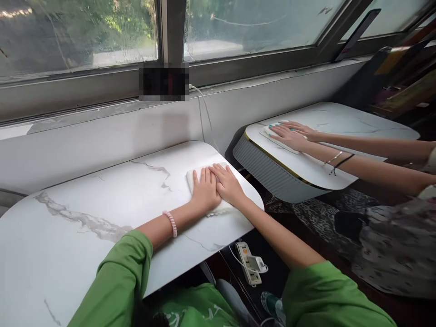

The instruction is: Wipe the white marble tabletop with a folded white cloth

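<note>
A folded white cloth (222,209) lies near the right end of the white marble-patterned table (112,200). On top of it my left hand (206,190) rests flat, fingers stretched out; a pink coil band circles that wrist. My right hand (229,185) also lies flat on the cloth, its fingers straight and its fingertips close to the left hand's. The two hands touch or slightly overlap at the inner edges. Much of the cloth's middle is hidden under them.
Another person's hands (289,135) press a white cloth on a second marble-patterned table (340,118) at right. A power strip (248,263) with a plugged-in charger lies below my table. A cable (206,109) hangs from the window sill (235,86).
</note>
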`<state>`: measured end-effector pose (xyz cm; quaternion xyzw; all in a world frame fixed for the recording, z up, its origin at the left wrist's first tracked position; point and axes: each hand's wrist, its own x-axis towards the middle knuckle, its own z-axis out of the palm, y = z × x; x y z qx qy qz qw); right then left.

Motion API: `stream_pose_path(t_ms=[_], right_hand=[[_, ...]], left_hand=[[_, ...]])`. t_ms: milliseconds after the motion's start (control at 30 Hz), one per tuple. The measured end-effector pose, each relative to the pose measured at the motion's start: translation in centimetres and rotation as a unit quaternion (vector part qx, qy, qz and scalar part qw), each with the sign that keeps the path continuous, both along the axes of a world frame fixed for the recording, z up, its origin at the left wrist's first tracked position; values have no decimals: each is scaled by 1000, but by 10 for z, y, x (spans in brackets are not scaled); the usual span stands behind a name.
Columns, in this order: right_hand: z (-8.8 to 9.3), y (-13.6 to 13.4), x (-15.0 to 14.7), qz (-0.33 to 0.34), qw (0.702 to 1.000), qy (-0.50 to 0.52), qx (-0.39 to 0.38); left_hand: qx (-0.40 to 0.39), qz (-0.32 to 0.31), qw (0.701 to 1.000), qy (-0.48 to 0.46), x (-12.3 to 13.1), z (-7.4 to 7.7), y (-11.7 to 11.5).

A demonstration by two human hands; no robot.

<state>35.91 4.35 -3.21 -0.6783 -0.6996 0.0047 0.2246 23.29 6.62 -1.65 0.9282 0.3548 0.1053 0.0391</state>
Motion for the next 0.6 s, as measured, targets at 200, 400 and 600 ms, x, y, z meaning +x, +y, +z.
stream_pose_path(t_ms=[200, 400, 600], right_hand=[[1, 100, 16, 0, 1000, 5, -3], [5, 157, 31, 9, 1000, 13, 2], [1, 154, 33, 24, 999, 29, 21]], left_hand=[[2, 36, 999, -16, 19, -2, 91], [26, 84, 994, -59, 38, -5, 140], [38, 102, 992, -59, 38, -9, 135]])
